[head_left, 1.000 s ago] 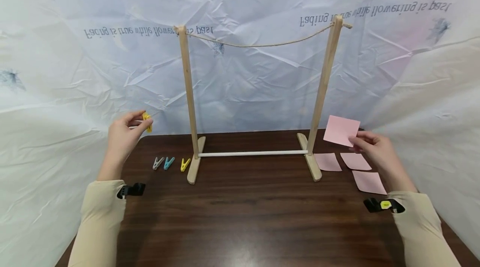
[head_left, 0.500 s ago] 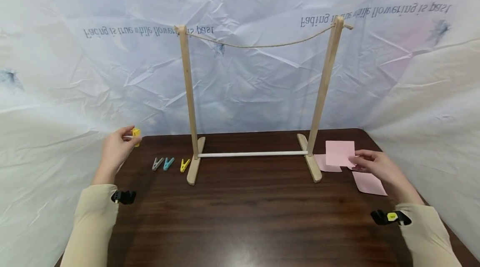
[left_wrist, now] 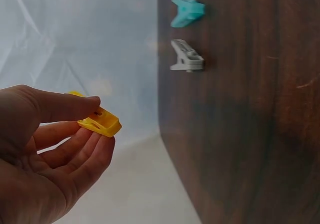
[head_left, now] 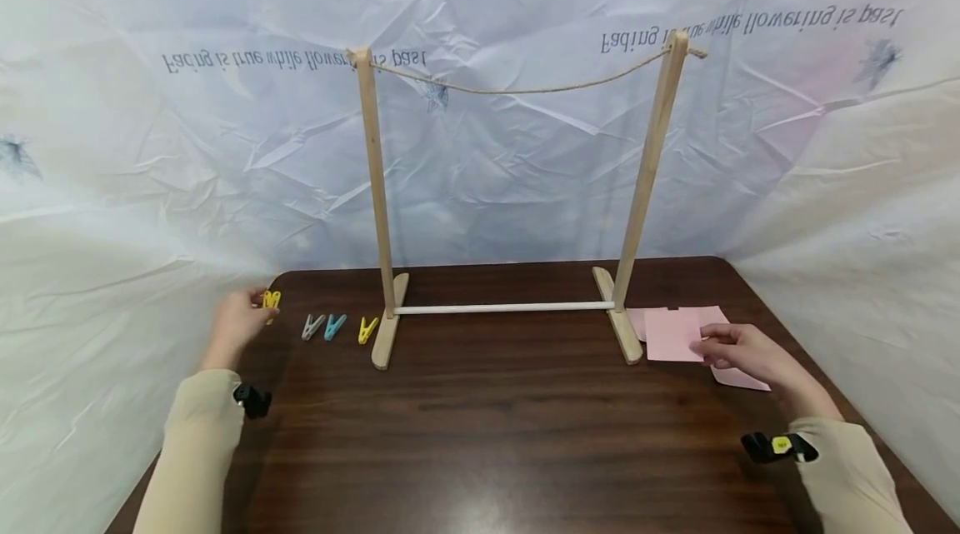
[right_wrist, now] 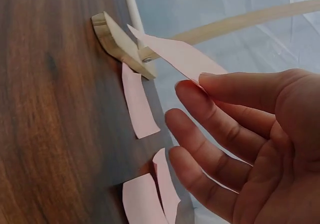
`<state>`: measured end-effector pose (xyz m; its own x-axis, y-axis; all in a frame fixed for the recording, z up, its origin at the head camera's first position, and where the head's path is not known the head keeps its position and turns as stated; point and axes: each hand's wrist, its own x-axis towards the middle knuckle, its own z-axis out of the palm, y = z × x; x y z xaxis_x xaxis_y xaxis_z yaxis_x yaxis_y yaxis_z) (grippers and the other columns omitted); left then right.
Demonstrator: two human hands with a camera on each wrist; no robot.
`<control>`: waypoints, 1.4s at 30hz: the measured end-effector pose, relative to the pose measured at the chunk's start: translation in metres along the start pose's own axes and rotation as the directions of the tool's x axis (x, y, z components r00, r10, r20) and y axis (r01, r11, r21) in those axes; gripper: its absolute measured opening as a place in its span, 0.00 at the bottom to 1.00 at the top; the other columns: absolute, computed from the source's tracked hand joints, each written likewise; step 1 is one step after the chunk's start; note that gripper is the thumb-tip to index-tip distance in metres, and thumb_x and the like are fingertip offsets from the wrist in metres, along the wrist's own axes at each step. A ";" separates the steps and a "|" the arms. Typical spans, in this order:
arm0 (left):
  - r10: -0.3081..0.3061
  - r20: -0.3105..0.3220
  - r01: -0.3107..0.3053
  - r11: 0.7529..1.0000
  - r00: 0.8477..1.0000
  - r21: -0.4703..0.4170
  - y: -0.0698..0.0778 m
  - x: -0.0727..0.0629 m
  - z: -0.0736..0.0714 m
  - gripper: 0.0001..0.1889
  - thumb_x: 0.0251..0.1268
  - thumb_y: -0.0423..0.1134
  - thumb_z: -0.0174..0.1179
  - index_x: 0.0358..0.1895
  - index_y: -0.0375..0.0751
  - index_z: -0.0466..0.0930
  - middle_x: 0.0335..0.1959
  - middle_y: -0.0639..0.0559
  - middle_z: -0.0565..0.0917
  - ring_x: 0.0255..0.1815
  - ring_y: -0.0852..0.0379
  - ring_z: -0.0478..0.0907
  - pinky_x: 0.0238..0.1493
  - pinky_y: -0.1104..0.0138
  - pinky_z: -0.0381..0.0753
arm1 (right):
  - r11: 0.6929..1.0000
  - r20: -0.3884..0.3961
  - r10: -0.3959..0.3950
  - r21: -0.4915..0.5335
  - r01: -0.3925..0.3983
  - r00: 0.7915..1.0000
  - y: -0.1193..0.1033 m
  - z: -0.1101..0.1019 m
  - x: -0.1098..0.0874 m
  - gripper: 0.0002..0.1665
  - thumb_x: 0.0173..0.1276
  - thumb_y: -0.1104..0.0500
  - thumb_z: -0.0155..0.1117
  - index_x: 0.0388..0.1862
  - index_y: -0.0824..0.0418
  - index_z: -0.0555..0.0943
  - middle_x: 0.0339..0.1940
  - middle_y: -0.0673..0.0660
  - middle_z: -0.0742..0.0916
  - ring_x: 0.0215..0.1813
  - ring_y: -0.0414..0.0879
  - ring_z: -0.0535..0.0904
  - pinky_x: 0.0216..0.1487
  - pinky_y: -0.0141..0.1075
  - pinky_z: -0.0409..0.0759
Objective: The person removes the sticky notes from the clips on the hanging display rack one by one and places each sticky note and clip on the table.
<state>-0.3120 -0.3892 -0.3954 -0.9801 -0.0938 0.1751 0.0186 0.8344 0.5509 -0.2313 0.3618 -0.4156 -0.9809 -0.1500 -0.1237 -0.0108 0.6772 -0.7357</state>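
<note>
Between thumb and fingers, my left hand (head_left: 238,321) pinches a yellow clothespin (left_wrist: 102,121) near the table's far left edge. My right hand (head_left: 753,355) pinches the right side of a pink paper square (head_left: 672,336) over the right part of the table. Below that square lie more pink paper squares (right_wrist: 141,199), partly covered in the head view. To the right of my left hand lie a grey clothespin (head_left: 312,326), a blue clothespin (head_left: 334,326) and another yellow clothespin (head_left: 367,330).
A wooden stand (head_left: 380,184) rises from the brown table (head_left: 480,434). A sagging string (head_left: 517,92) joins its two post tops, and a white rod (head_left: 502,308) joins its feet. White printed sheeting (head_left: 495,184) hangs behind and at both sides.
Both hands have come down toward the table, the left with the yellow clothespin and the right with the pink square. The left also moved a little left. The stand has stayed put.
</note>
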 end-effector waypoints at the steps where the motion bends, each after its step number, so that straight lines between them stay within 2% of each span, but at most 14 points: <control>1: -0.017 0.014 0.017 1.000 1.000 0.006 -0.002 0.000 0.002 0.27 0.65 0.28 0.61 0.62 0.12 0.68 0.52 0.18 0.77 0.49 0.26 0.78 0.41 0.45 0.81 | 1.000 0.011 0.007 0.002 -0.007 1.000 0.000 0.001 0.000 0.20 0.77 0.55 0.61 0.51 0.73 0.78 0.35 0.56 0.86 0.36 0.43 0.80 0.38 0.35 0.81; 4: -0.047 0.047 0.047 0.999 0.998 0.004 -0.004 0.003 0.005 0.28 0.66 0.29 0.59 0.64 0.11 0.65 0.54 0.17 0.76 0.50 0.26 0.77 0.43 0.45 0.80 | 0.999 0.038 0.032 -0.005 -0.032 0.999 0.002 0.002 0.001 0.18 0.76 0.55 0.61 0.49 0.72 0.78 0.32 0.55 0.84 0.35 0.44 0.78 0.37 0.35 0.80; 10: -0.048 0.060 0.046 0.998 0.997 0.036 -0.011 0.008 0.015 0.28 0.64 0.28 0.60 0.62 0.10 0.65 0.53 0.16 0.75 0.45 0.29 0.78 0.39 0.48 0.80 | 0.998 0.085 0.060 0.017 -0.062 0.995 0.007 0.005 0.004 0.21 0.75 0.56 0.63 0.52 0.75 0.78 0.34 0.55 0.86 0.37 0.46 0.80 0.37 0.35 0.82; 16: -0.111 0.122 0.102 0.992 0.986 0.077 -0.016 0.005 0.029 0.28 0.67 0.29 0.59 0.63 0.09 0.64 0.55 0.16 0.73 0.46 0.29 0.77 0.40 0.48 0.80 | 0.997 0.127 0.058 0.039 -0.064 0.990 0.012 0.008 0.005 0.16 0.74 0.59 0.63 0.47 0.74 0.79 0.32 0.56 0.85 0.35 0.44 0.80 0.35 0.37 0.81; 19: -0.128 0.126 0.117 0.989 0.984 0.091 -0.016 0.005 0.033 0.27 0.68 0.28 0.58 0.63 0.09 0.64 0.56 0.16 0.73 0.49 0.27 0.76 0.44 0.45 0.80 | 0.996 0.128 0.073 0.031 -0.078 0.989 0.014 0.009 0.005 0.13 0.74 0.59 0.63 0.44 0.71 0.80 0.30 0.55 0.84 0.33 0.44 0.78 0.33 0.36 0.80; 25: -0.144 0.146 0.129 0.986 0.979 0.107 -0.015 0.007 0.038 0.27 0.69 0.28 0.58 0.63 0.09 0.64 0.57 0.15 0.71 0.53 0.24 0.74 0.48 0.43 0.80 | 0.999 0.132 0.041 0.011 -0.043 0.990 0.018 0.011 0.004 0.11 0.73 0.61 0.64 0.41 0.70 0.80 0.27 0.54 0.82 0.29 0.43 0.76 0.30 0.33 0.77; 29: -0.159 0.163 0.144 0.985 0.974 0.098 -0.017 0.009 0.040 0.27 0.70 0.28 0.58 0.63 0.08 0.63 0.56 0.15 0.72 0.50 0.26 0.76 0.46 0.45 0.81 | 0.999 0.136 0.048 -0.015 -0.046 0.990 0.021 0.013 0.006 0.11 0.72 0.60 0.65 0.40 0.69 0.80 0.25 0.53 0.82 0.29 0.44 0.77 0.29 0.35 0.77; 35: -0.157 0.165 0.141 0.984 0.974 0.106 -0.023 0.013 0.044 0.27 0.69 0.29 0.58 0.62 0.09 0.64 0.54 0.16 0.73 0.46 0.29 0.78 0.41 0.49 0.83 | 0.991 0.109 0.084 -0.110 -0.072 0.990 0.019 0.016 0.005 0.12 0.68 0.55 0.68 0.37 0.64 0.81 0.20 0.51 0.80 0.27 0.47 0.77 0.25 0.36 0.72; 42: -0.165 0.156 0.147 0.982 0.974 0.121 -0.026 0.016 0.047 0.26 0.68 0.29 0.59 0.61 0.09 0.66 0.54 0.17 0.74 0.43 0.31 0.80 0.38 0.51 0.83 | 0.988 0.096 0.053 -0.150 -0.038 0.994 0.016 0.016 0.002 0.13 0.68 0.55 0.69 0.29 0.60 0.76 0.17 0.51 0.77 0.23 0.45 0.73 0.24 0.33 0.66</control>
<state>-0.3378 -0.3865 -0.4455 -0.9884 -0.1438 -0.0479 -0.1494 0.8709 0.4681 -0.2308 0.3605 -0.4380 -0.9570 -0.1825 -0.2255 -0.0027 0.7829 -0.6222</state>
